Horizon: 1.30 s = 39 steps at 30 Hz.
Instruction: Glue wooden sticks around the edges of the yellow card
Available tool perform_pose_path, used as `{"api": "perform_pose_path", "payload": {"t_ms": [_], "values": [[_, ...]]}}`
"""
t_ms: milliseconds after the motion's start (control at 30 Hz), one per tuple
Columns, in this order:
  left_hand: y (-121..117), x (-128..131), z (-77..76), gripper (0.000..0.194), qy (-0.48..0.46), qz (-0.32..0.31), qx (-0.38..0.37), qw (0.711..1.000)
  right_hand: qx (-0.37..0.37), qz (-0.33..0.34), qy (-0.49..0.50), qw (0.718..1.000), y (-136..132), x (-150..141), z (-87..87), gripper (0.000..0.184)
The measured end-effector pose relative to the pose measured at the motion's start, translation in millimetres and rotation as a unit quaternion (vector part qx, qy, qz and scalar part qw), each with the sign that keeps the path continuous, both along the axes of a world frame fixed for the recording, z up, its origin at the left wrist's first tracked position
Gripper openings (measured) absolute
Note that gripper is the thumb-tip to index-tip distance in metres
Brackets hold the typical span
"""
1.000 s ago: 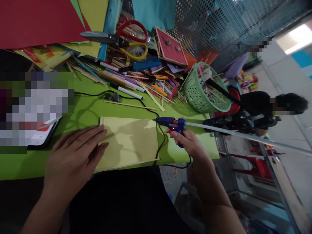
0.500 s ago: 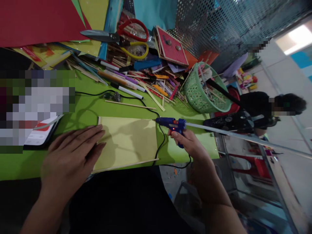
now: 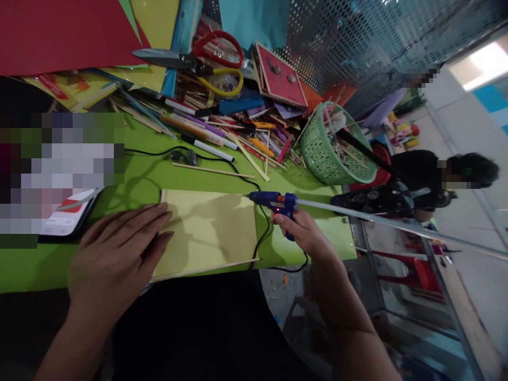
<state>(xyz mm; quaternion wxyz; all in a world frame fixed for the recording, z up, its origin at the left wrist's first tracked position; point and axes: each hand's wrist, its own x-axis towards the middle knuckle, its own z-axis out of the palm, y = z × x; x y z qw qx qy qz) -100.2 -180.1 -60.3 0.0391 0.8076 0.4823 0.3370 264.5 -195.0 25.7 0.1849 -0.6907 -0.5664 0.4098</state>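
Observation:
My right hand [image 3: 296,228] is wrapped round the handle of a blue glue gun [image 3: 273,200] with a small red light lit. A long clear glue stick [image 3: 357,212] juts out of its back to the right. The gun's nozzle is at the far right part of a pale yellow rectangular board [image 3: 210,227]. Flat on the board's left edge lies my left hand [image 3: 119,246], fingers stretched out together. A thin wooden stick [image 3: 206,269] runs along the board's near edge, and another thin stick [image 3: 212,170] lies beyond the board on the green table.
Behind are red-and-yellow-handled scissors [image 3: 190,58], a heap of pens and sticks [image 3: 222,124], and a green basket [image 3: 323,151]. A phone [image 3: 65,225] lies left. The gun's black cord [image 3: 260,241] crosses the table. Another person [image 3: 416,172] is at the right.
My right hand has moved the glue gun slightly left, its nozzle now farther in over the board's far edge. My left hand has stayed in place on the board.

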Motion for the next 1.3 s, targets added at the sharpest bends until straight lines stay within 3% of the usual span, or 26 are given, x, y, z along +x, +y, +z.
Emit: {"api": "perform_pose_path", "payload": {"t_ms": [333, 567, 1300], "values": [[0, 2, 0.3, 0.047, 0.004, 0.002, -0.005, 1.0, -0.001, -0.023, -0.024, 0.999, -4, 9, 2.4, 0.056], [0, 0, -1.3, 0.058, 0.001, 0.003, -0.006, 1.0, 0.005, -0.032, -0.031, 0.999, -6, 11, 1.0, 0.054], [-1, 0, -2.3, 0.046, -0.006, -0.001, 0.001, 1.0, 0.007, -0.021, -0.029, 0.999, -5, 9, -0.5, 0.052]]}}
